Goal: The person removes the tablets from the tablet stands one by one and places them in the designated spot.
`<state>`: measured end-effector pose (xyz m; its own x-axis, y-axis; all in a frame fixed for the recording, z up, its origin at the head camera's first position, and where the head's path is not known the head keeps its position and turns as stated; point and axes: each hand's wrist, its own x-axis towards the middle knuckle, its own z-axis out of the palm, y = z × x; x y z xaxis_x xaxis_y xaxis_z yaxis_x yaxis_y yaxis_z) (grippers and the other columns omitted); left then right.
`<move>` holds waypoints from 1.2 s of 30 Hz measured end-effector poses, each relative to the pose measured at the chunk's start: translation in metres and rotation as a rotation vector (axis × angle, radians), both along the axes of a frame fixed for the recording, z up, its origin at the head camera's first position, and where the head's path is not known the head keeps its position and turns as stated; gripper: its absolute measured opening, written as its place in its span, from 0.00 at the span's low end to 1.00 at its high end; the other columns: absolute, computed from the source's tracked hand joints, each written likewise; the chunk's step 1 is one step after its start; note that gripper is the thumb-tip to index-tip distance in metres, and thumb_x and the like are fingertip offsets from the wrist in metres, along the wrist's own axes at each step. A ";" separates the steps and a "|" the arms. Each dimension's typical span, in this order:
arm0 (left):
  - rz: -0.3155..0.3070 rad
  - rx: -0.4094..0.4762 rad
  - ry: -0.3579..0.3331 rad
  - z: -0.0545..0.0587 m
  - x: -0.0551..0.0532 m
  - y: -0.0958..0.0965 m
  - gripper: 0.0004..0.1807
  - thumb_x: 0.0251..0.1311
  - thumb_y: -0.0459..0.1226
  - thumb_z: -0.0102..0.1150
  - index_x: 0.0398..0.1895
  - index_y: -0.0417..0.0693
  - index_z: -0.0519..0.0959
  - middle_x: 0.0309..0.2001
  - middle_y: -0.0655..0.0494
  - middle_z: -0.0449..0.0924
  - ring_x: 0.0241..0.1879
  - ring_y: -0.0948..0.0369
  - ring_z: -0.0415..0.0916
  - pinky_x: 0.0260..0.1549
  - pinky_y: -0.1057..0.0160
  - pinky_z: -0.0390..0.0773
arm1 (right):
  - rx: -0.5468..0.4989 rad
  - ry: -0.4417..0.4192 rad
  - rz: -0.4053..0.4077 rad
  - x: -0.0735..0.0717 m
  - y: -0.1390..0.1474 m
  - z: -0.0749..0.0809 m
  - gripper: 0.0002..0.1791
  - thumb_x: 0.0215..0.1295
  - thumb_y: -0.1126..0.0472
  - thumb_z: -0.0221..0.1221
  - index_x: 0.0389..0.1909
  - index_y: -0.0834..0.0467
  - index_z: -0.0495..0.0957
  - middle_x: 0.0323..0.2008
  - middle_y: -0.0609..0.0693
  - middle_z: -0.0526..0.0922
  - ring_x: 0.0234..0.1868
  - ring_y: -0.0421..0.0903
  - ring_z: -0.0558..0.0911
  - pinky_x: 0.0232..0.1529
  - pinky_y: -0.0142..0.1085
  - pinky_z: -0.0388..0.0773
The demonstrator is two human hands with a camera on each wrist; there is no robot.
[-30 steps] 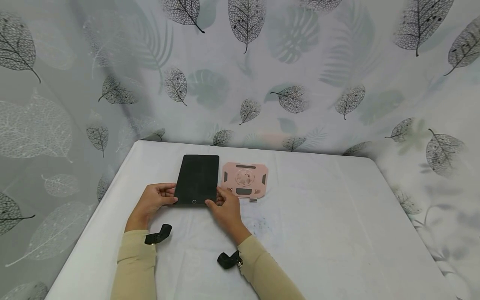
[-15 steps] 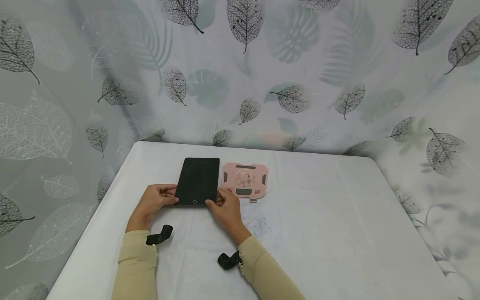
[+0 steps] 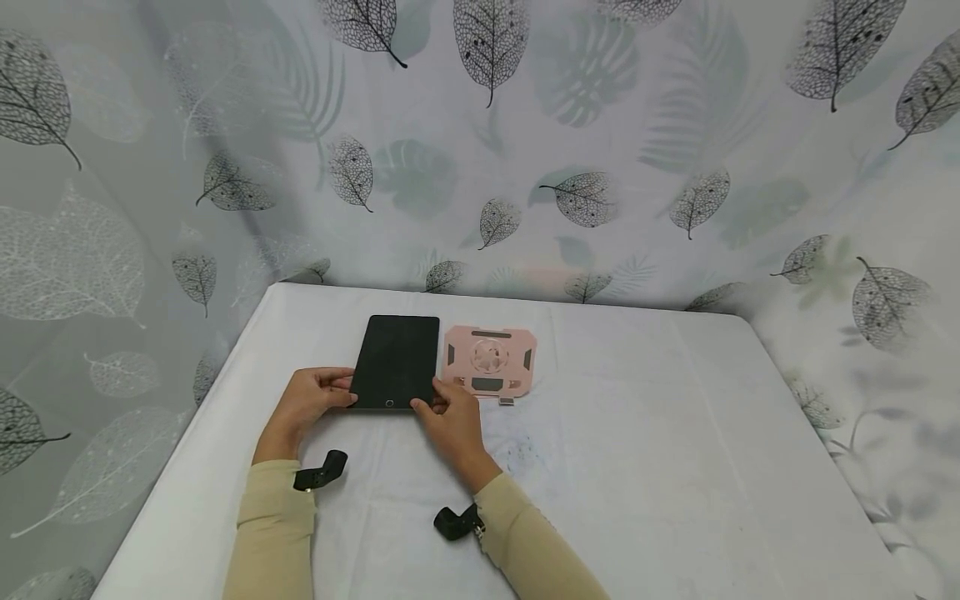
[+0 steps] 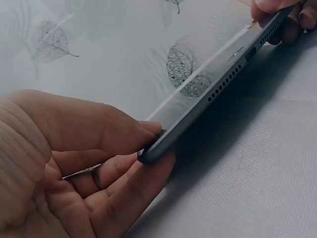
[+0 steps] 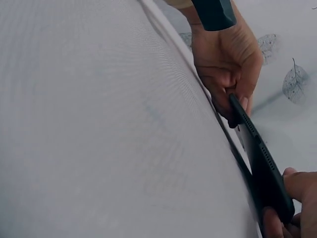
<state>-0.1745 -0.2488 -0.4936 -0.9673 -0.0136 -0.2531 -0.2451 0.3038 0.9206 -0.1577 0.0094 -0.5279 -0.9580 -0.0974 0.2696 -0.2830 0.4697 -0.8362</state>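
Both hands hold a black tablet point(image 3: 396, 360) by its near corners, its dark screen facing up and its round home button toward the person. My left hand point(image 3: 306, 408) pinches the near left corner, thumb on top and fingers beneath, as the left wrist view shows on the tablet's edge point(image 4: 218, 89) with its speaker holes and port. On the near right corner, my right hand point(image 3: 456, 421) grips in the same way. In the right wrist view the tablet point(image 5: 260, 158) is seen from its underside, with a shadow on the cloth below the near edge.
Right beside the tablet lies a pink case point(image 3: 491, 360) with dark slots and a round ring, and a small grey piece point(image 3: 507, 401) sits at its lower edge. A white cloth point(image 3: 637, 467) covers the table. Leaf-patterned curtains point(image 3: 450, 150) stand behind and at both sides.
The tablet's far edge has come down slightly toward the person over the first half second. Both hands keep their hold with hardly any movement.
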 end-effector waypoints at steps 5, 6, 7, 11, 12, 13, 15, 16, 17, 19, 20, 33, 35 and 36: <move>0.015 -0.013 0.013 -0.001 -0.001 0.001 0.32 0.54 0.24 0.71 0.64 0.30 0.75 0.46 0.45 0.86 0.34 0.73 0.82 0.36 0.74 0.83 | -0.008 -0.025 0.014 0.003 -0.002 0.000 0.25 0.62 0.56 0.71 0.58 0.63 0.83 0.53 0.58 0.87 0.43 0.47 0.89 0.44 0.28 0.86; 0.015 -0.016 0.019 -0.002 -0.002 0.002 0.32 0.53 0.24 0.71 0.64 0.30 0.75 0.49 0.43 0.85 0.34 0.73 0.81 0.36 0.74 0.83 | -0.015 -0.027 0.017 0.004 -0.002 0.000 0.24 0.62 0.57 0.72 0.58 0.62 0.83 0.54 0.57 0.86 0.44 0.47 0.89 0.44 0.27 0.85; 0.018 -0.017 0.024 -0.002 -0.003 0.002 0.32 0.53 0.24 0.71 0.65 0.30 0.75 0.51 0.41 0.85 0.35 0.73 0.81 0.36 0.74 0.83 | -0.018 -0.025 0.019 0.004 -0.002 0.000 0.23 0.61 0.58 0.72 0.57 0.62 0.84 0.55 0.57 0.86 0.44 0.47 0.89 0.44 0.27 0.85; 0.018 -0.018 0.045 -0.004 -0.005 0.003 0.33 0.52 0.23 0.71 0.65 0.32 0.75 0.58 0.34 0.80 0.37 0.74 0.81 0.37 0.73 0.84 | -0.027 0.020 0.024 0.004 -0.002 0.000 0.20 0.59 0.63 0.73 0.53 0.63 0.86 0.53 0.58 0.86 0.42 0.47 0.90 0.43 0.27 0.86; 0.013 -0.018 0.052 -0.004 -0.005 0.004 0.33 0.52 0.23 0.71 0.65 0.32 0.75 0.58 0.33 0.79 0.38 0.73 0.81 0.38 0.73 0.84 | -0.024 0.041 0.024 0.004 -0.002 0.000 0.20 0.59 0.64 0.73 0.52 0.64 0.86 0.52 0.59 0.86 0.41 0.47 0.90 0.42 0.27 0.86; 0.009 -0.019 0.059 -0.003 -0.006 0.004 0.33 0.52 0.22 0.71 0.65 0.32 0.75 0.58 0.32 0.79 0.39 0.72 0.82 0.38 0.72 0.84 | -0.018 0.058 0.022 0.004 -0.002 0.000 0.20 0.58 0.64 0.73 0.52 0.64 0.86 0.52 0.59 0.87 0.40 0.47 0.90 0.41 0.27 0.86; 0.000 -0.025 0.075 -0.002 -0.006 0.006 0.32 0.52 0.22 0.71 0.64 0.31 0.76 0.57 0.31 0.80 0.41 0.68 0.83 0.38 0.72 0.84 | 0.005 0.096 0.013 0.004 -0.001 0.000 0.19 0.58 0.64 0.74 0.50 0.63 0.86 0.48 0.58 0.88 0.39 0.46 0.90 0.39 0.28 0.86; -0.002 -0.034 0.083 0.000 -0.005 0.007 0.32 0.51 0.22 0.71 0.63 0.30 0.76 0.57 0.31 0.81 0.42 0.65 0.84 0.38 0.72 0.84 | 0.020 0.114 0.006 0.004 -0.001 0.000 0.19 0.57 0.63 0.74 0.50 0.63 0.87 0.46 0.57 0.88 0.37 0.45 0.89 0.38 0.28 0.86; -0.003 -0.044 0.088 0.001 -0.005 0.008 0.31 0.51 0.22 0.71 0.62 0.30 0.77 0.56 0.30 0.81 0.44 0.62 0.85 0.38 0.73 0.84 | 0.040 0.130 -0.002 0.004 -0.001 -0.001 0.19 0.57 0.62 0.75 0.49 0.62 0.87 0.42 0.56 0.89 0.35 0.44 0.88 0.37 0.29 0.85; 0.003 -0.083 0.097 0.004 -0.005 0.010 0.29 0.51 0.22 0.72 0.60 0.30 0.78 0.55 0.31 0.83 0.47 0.54 0.86 0.37 0.73 0.84 | 0.078 0.148 -0.014 0.003 0.000 -0.001 0.19 0.56 0.60 0.75 0.48 0.61 0.88 0.35 0.53 0.88 0.31 0.42 0.86 0.35 0.30 0.84; 0.009 -0.111 0.099 0.006 -0.004 0.012 0.28 0.51 0.22 0.72 0.59 0.31 0.79 0.54 0.32 0.83 0.49 0.52 0.85 0.36 0.73 0.83 | 0.097 0.154 -0.021 0.003 0.000 -0.001 0.18 0.56 0.59 0.75 0.48 0.61 0.88 0.32 0.52 0.88 0.29 0.41 0.84 0.35 0.30 0.83; 0.063 -0.363 0.135 0.009 -0.004 0.020 0.19 0.56 0.31 0.70 0.52 0.39 0.86 0.49 0.39 0.88 0.49 0.46 0.86 0.42 0.57 0.86 | 0.235 0.199 -0.067 0.001 -0.005 -0.002 0.08 0.59 0.63 0.73 0.40 0.59 0.89 0.30 0.50 0.88 0.29 0.40 0.83 0.33 0.31 0.81; 0.066 -0.372 0.145 0.008 -0.004 0.020 0.18 0.56 0.32 0.70 0.52 0.39 0.86 0.48 0.40 0.88 0.49 0.47 0.86 0.42 0.56 0.86 | 0.249 0.212 -0.068 0.001 -0.006 -0.002 0.07 0.60 0.63 0.72 0.39 0.59 0.89 0.32 0.50 0.88 0.31 0.41 0.83 0.35 0.32 0.82; 0.065 -0.376 0.150 0.007 -0.004 0.020 0.18 0.57 0.32 0.70 0.52 0.39 0.86 0.48 0.40 0.88 0.48 0.47 0.86 0.42 0.56 0.86 | 0.255 0.216 -0.070 0.001 -0.005 -0.002 0.07 0.60 0.63 0.72 0.39 0.59 0.89 0.33 0.50 0.89 0.31 0.41 0.83 0.35 0.32 0.82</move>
